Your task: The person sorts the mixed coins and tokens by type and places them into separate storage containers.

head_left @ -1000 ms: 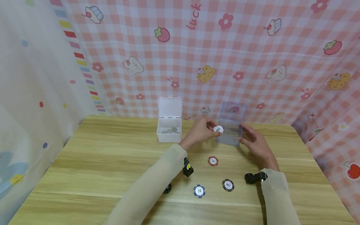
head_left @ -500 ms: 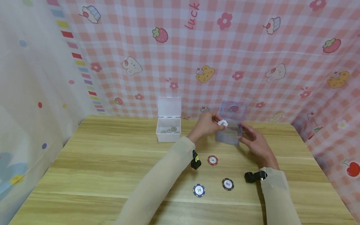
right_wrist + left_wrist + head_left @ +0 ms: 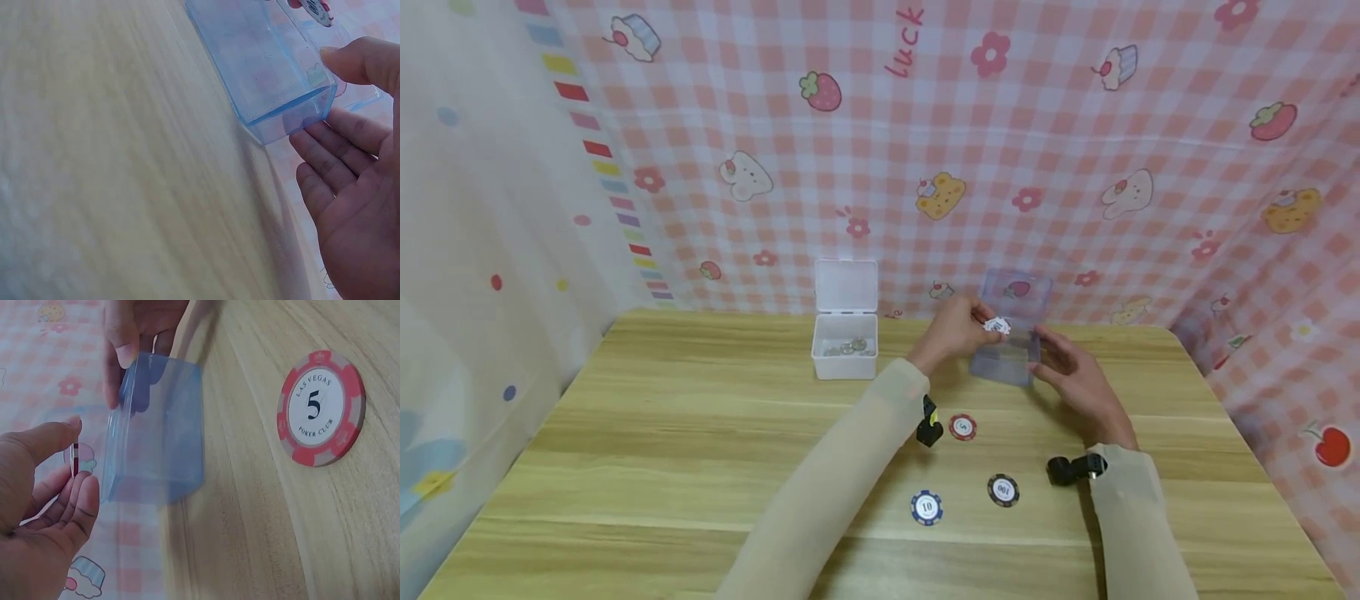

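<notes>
My left hand [image 3: 957, 335] pinches a poker chip [image 3: 997, 326] between thumb and fingers, above the opening of a clear bluish plastic box [image 3: 1000, 367]. In the left wrist view the chip [image 3: 75, 459] is seen edge-on, dark red and white. My right hand [image 3: 1078, 382] holds the box's right side. The right wrist view shows the thumb near the rim and the fingers against the side wall of the box [image 3: 256, 62]. The box's lid [image 3: 1018, 292] stands raised at the back. No chip is visible inside.
A white lidded box [image 3: 845, 367], its lid up, holds several silvery coins. On the wooden table lie a red 5 chip [image 3: 963, 427], a blue 10 chip [image 3: 927, 507] and a black 100 chip [image 3: 1003, 490]. A checked curtain [image 3: 850, 167] hangs behind.
My left hand has moved right and slightly away with the chip, further over the clear box. My right hand stays at the box. My left sleeve now hides a black chip on the table.
</notes>
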Demonstrator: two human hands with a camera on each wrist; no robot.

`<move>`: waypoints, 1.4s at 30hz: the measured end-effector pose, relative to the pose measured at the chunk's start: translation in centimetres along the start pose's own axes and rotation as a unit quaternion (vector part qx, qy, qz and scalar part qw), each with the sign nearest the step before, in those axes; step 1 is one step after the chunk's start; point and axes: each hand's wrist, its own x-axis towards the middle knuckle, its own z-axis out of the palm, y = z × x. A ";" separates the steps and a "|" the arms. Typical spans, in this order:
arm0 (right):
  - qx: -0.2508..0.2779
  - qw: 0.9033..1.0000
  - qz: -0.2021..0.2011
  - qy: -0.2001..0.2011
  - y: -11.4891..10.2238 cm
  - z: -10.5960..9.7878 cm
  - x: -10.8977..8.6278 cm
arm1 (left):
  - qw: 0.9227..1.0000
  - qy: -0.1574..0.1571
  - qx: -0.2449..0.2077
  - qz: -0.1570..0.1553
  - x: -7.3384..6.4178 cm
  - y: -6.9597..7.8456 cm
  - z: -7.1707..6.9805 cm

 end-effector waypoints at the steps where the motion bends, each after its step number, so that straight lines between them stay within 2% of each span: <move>1: 0.000 1.000 -0.003 -0.001 0.0 0.0 0.0 | 1.000 -0.001 -0.001 0.000 0.0 -0.1 0.1; 11: 0.010 1.000 -0.010 -0.008 0.1 -0.2 -0.1 | 1.000 -0.011 0.020 0.010 -0.1 -0.9 -0.1; 22: 0.016 1.000 0.013 0.000 -0.1 -0.1 -0.3 | 0.998 -0.041 0.044 0.031 -0.5 -1.6 -1.3; 28: 0.008 1.000 0.004 -0.003 0.0 0.0 -0.2 | 0.994 -0.057 0.076 0.045 -1.4 -1.8 -1.9; 38: -0.003 1.000 -0.006 -0.006 0.1 -0.2 -0.3 | 0.984 -0.083 0.137 0.080 -3.3 -2.0 -2.5; 42: 0.002 1.000 -0.006 -0.005 0.0 -0.2 -0.3 | 0.980 -0.098 0.153 0.082 -4.2 -2.3 -2.6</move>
